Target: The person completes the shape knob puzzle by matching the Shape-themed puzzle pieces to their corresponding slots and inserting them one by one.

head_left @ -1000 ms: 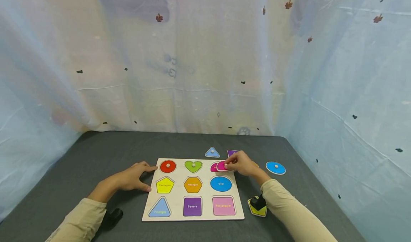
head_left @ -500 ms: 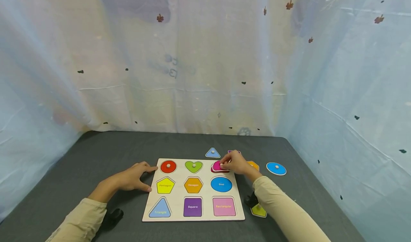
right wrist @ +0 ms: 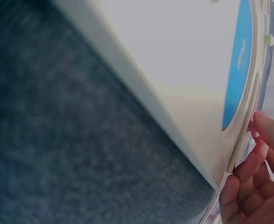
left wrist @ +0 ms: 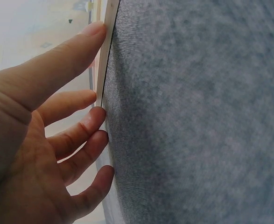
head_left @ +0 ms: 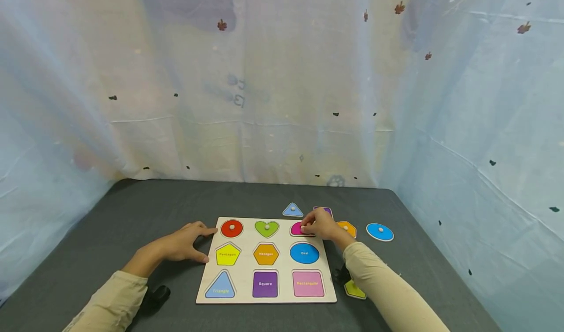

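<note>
A wooden shape-puzzle board (head_left: 243, 288) lies flat on the table. My right hand (head_left: 323, 225) pinches the knob of a magenta puzzle piece (head_left: 295, 228) at the board's top right recess; fingers hide part of it. The right wrist view has this hand (right wrist: 256, 184) at the board's corner, beyond the blue oval recess (right wrist: 239, 65). At the board's left edge, my left hand (head_left: 185, 242) rests its thumb and index fingertip, fingers spread. In the left wrist view, its thumb (left wrist: 66, 63) touches the board's edge (left wrist: 102, 70). A red circle (head_left: 231, 228) and green heart (head_left: 266, 229) sit in their recesses.
Loose knobbed pieces lie beyond and right of the board: a blue triangle (head_left: 293, 210), a purple piece (head_left: 326, 209), an orange piece (head_left: 348, 228), a blue oval (head_left: 380, 232) and a yellow piece (head_left: 355, 290), partly covered by the right forearm. A pale curtain (head_left: 273, 77) surrounds the grey table (head_left: 158, 202).
My right hand has moved slightly left with the magenta piece, which has shifted from overlapping its recess at an offset to lining up with it. My left hand has stayed at the board's edge.
</note>
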Tool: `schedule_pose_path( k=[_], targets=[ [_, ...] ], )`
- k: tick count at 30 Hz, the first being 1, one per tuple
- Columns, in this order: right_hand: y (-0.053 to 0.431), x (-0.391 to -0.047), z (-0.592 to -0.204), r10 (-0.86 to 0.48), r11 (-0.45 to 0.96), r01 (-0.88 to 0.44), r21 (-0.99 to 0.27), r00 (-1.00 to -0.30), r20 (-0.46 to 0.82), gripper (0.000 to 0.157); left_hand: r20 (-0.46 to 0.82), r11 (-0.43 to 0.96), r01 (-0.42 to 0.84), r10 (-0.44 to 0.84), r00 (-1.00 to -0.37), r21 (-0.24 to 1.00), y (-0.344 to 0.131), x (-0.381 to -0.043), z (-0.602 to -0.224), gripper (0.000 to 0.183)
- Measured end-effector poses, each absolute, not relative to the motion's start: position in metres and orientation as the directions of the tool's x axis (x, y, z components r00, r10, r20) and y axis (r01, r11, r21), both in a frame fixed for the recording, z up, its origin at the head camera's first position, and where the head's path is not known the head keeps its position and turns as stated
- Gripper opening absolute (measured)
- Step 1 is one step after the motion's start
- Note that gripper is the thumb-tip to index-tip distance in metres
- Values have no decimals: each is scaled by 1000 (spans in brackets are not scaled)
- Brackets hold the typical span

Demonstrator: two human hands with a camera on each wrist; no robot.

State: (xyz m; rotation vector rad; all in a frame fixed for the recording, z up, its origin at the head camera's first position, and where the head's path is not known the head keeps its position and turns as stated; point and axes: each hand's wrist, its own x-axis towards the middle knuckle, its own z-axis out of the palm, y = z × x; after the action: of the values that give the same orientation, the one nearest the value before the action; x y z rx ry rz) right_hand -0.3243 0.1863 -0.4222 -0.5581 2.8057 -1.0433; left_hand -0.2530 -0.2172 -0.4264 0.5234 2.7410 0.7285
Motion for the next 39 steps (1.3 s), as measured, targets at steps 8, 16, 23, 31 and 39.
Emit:
schedule_pose_path(
  k=[8,16,23,31,39],
  targets=[
    [184,-323,-425,-337,721,-273,-637,-941,22,6,-155,815,276,402,-903,509,-216,-253,-425,88],
    [186,-322,-424,-354,715,-283,-640,-935,19,8,-153,813,276,403,-902,513,-216,-253,-425,89],
    [190,-322,-425,-383,695,-302,-652,-924,19,14,-154,815,269,395,-905,513,-217,-253,-426,89],
    [195,-319,-421,-413,659,-335,-674,-909,47,21,-147,807,279,406,-902,521,-216,-253,-426,88],
    [206,-317,-418,-452,621,-386,-682,-887,91,24,-143,803,288,416,-898,521,-218,-254,-427,88]
  ],
)
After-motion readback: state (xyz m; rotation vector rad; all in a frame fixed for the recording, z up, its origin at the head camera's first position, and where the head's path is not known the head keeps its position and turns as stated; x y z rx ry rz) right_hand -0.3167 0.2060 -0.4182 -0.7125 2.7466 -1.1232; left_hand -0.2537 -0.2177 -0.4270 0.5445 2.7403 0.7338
